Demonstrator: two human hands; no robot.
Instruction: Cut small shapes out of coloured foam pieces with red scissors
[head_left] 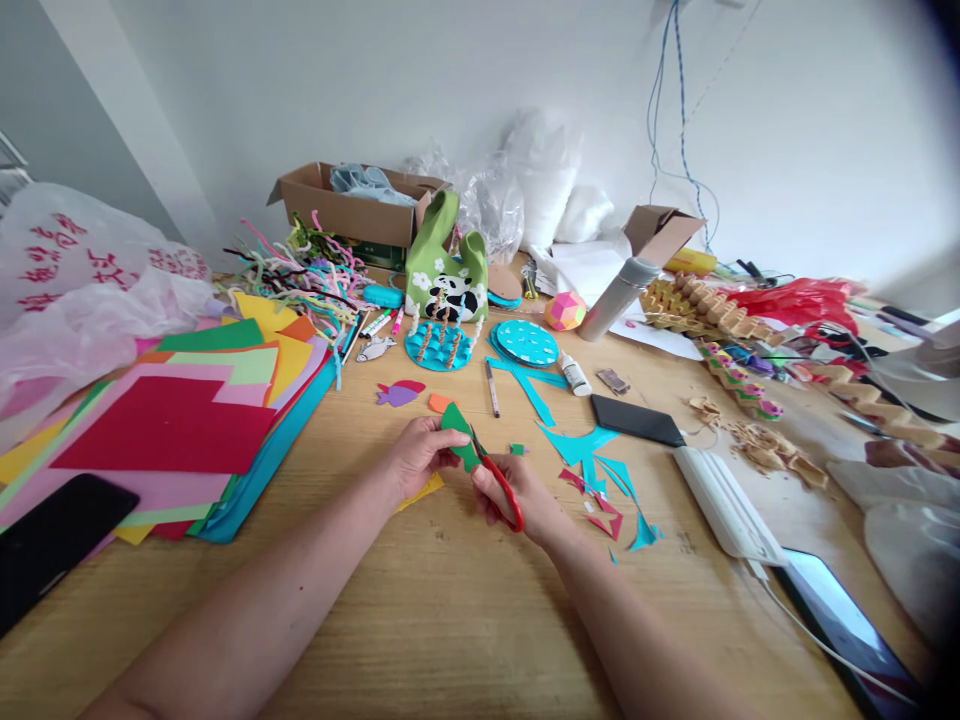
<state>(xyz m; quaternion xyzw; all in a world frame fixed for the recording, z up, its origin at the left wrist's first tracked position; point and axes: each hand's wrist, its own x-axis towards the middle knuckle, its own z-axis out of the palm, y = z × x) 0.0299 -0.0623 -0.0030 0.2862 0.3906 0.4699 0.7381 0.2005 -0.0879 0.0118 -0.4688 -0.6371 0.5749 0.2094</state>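
Note:
Between its thumb and fingers, my left hand (420, 452) pinches a small piece of green craft foam or paper (454, 422). My right hand (517, 490) is closed around red-handled scissors (504, 484), whose blades lie against the green piece's right edge. Just beyond the hands rest a purple and red fish cutout (401, 392) and an orange scrap (440, 402). A yellow piece (422, 492) is partly hidden beneath my left hand. Close to my right hand sits a tiny green offcut (517, 449).
Coloured sheets (165, 425) are piled at left, with a black phone (64, 545) on them. Blue scraps (581, 445) lie right of my hands, near a black power bank-like slab (637, 419) and a white power strip (729, 505). A grey flask (619, 298) stands behind.

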